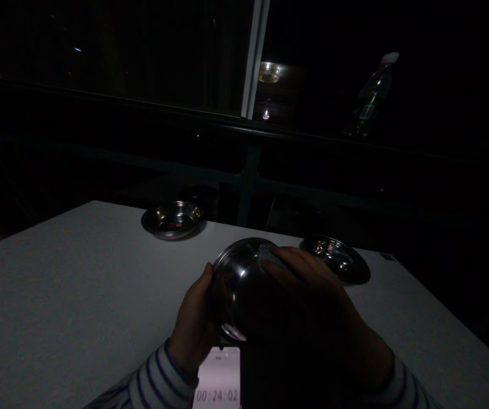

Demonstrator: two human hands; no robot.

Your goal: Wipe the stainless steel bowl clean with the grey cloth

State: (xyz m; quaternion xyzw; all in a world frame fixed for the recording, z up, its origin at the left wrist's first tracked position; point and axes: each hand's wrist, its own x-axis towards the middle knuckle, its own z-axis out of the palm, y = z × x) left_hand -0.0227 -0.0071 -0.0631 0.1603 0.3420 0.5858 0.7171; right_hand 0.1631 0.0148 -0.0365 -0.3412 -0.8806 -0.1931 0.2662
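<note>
A shiny metal bowl (242,284) is tilted above the table, its rounded side facing me. My left hand (193,326) grips it at the left, thumb along the edge and fingers hidden behind. My right hand (316,284) is bent over the bowl's right side, its fingertips on the metal. Under those fingertips shows a small pale patterned patch (265,251); whether it is a sticker or a piece of cloth I cannot tell. Deep shadow hides the rest of the right hand and the bowl's lower right.
One metal bowl (172,220) stands at the table's far left edge, another (340,261) at the far right. A lit phone (219,378) with a timer lies below my hands on the white table (78,295). Beyond are a dark window frame (255,57) and a plastic bottle (374,94).
</note>
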